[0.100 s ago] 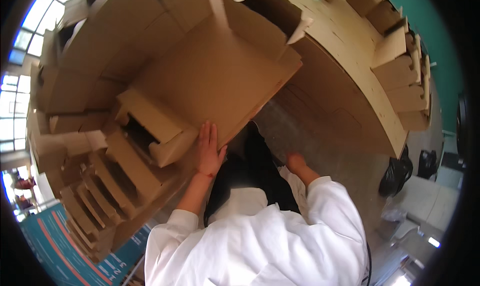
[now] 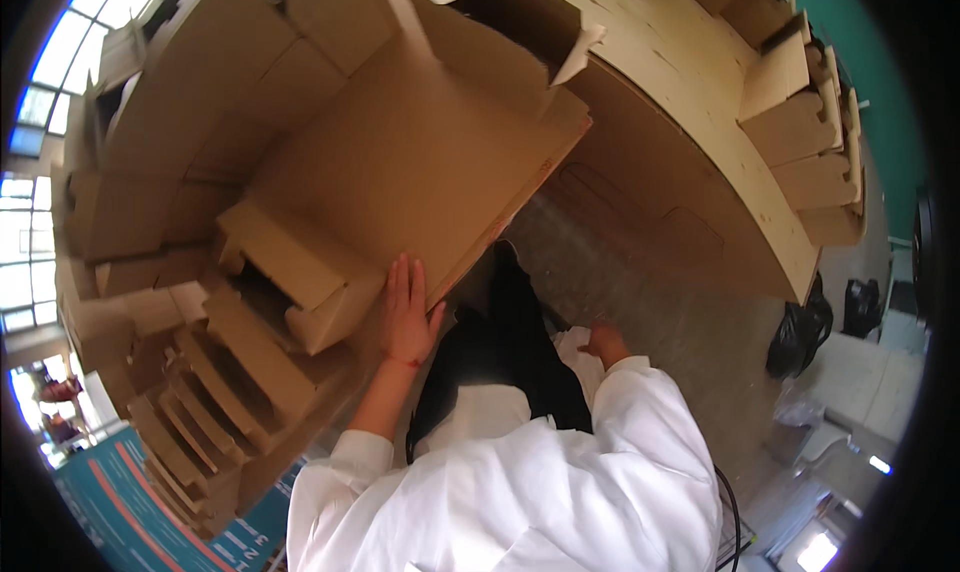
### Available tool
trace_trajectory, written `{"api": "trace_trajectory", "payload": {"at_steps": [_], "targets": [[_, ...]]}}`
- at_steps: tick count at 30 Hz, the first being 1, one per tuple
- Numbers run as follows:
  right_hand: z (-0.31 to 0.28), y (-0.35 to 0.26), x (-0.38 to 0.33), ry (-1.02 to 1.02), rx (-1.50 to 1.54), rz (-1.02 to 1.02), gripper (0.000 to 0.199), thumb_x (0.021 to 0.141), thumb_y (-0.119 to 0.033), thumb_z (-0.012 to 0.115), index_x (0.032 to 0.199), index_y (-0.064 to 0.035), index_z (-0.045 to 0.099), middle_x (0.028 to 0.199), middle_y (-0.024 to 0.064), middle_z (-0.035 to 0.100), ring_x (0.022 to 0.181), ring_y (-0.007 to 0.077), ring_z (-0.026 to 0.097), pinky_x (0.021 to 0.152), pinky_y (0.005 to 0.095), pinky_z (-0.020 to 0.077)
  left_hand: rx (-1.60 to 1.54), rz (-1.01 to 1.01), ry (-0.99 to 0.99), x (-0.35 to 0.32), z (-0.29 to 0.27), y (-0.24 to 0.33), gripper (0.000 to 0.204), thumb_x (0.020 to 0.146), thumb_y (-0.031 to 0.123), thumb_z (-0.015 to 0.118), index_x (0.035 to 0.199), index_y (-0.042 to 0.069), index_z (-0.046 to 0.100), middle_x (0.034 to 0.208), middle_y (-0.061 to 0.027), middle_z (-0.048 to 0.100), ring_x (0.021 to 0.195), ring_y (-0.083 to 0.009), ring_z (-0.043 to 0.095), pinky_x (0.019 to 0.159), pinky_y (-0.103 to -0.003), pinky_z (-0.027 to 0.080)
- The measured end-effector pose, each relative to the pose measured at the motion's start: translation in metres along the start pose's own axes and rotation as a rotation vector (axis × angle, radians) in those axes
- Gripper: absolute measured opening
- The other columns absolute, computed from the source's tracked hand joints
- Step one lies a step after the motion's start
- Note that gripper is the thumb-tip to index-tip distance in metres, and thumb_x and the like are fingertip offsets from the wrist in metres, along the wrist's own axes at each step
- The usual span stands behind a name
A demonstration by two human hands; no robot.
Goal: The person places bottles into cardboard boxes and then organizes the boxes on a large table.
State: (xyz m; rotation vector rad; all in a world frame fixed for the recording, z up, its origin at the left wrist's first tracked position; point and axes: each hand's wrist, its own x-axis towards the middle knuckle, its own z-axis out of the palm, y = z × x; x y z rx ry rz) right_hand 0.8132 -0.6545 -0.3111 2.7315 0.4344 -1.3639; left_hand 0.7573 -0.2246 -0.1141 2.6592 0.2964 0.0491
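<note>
My left hand point(image 2: 408, 317) lies flat, fingers stretched out together and thumb apart, on the near edge of a broad brown cardboard sheet point(image 2: 400, 162). Just left of those fingers sits a small folded cardboard box point(image 2: 290, 262) with a dark opening in its side. My right hand point(image 2: 605, 342) hangs low by my right thigh, beside the white hem of my clothing. Its fingers look loosely bent, and no object shows in them.
Folded cardboard boxes point(image 2: 235, 372) line up at the left, with larger ones point(image 2: 210, 102) behind. A wooden tabletop point(image 2: 680, 92) curves along the right, bearing cardboard boxes point(image 2: 800, 132). Black bags point(image 2: 797, 337) and pale grey furniture point(image 2: 860, 382) stand beyond its end.
The view has shifted slightly, so the cardboard sits a little further left. My left hand stays flat on the sheet; my right hand has swung slightly inward toward the white hem.
</note>
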Motion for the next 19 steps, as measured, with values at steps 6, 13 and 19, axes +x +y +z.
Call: {"api": "trace_trajectory", "payload": {"at_steps": [6, 13, 19], "targets": [[0.128, -0.003, 0.024, -0.044, 0.13, 0.333, 0.104, 0.062, -0.044, 0.086, 0.143, -0.0052, 0.035, 0.139, 0.0158, 0.049, 0.127, 0.0325, 0.048, 0.106, 0.0494, 0.0364, 0.165, 0.015, -0.004, 0.007, -0.008, -0.001, 0.08, 0.081, 0.024, 0.072, 0.147, 0.005, 0.03, 0.153, -0.0199, 0.027, 0.138, -0.0409, 0.031, 0.109, -0.047, 0.034], [0.165, 0.037, 0.041, -0.341, 0.346, 0.341, 0.092, 0.061, -0.041, 0.087, 0.133, -0.0021, 0.046, 0.133, 0.0179, 0.052, 0.123, 0.0355, 0.051, 0.099, 0.0458, 0.045, 0.244, -0.009, -0.023, 0.002, -0.002, -0.002, 0.08, 0.079, 0.023, 0.072, 0.145, 0.001, 0.031, 0.149, -0.0278, 0.029, 0.135, -0.0484, 0.031, 0.109, -0.054, 0.031], [0.085, 0.004, -0.015, -0.105, 0.099, 0.368, 0.08, 0.067, -0.04, 0.083, 0.129, -0.002, 0.051, 0.122, 0.0196, 0.061, 0.111, 0.036, 0.061, 0.09, 0.0458, 0.0516, 0.307, -0.076, -0.067, -0.008, -0.001, -0.004, 0.081, 0.079, 0.022, 0.068, 0.145, -0.004, 0.028, 0.15, -0.0313, 0.025, 0.137, -0.0483, 0.029, 0.112, -0.054, 0.024]]}}
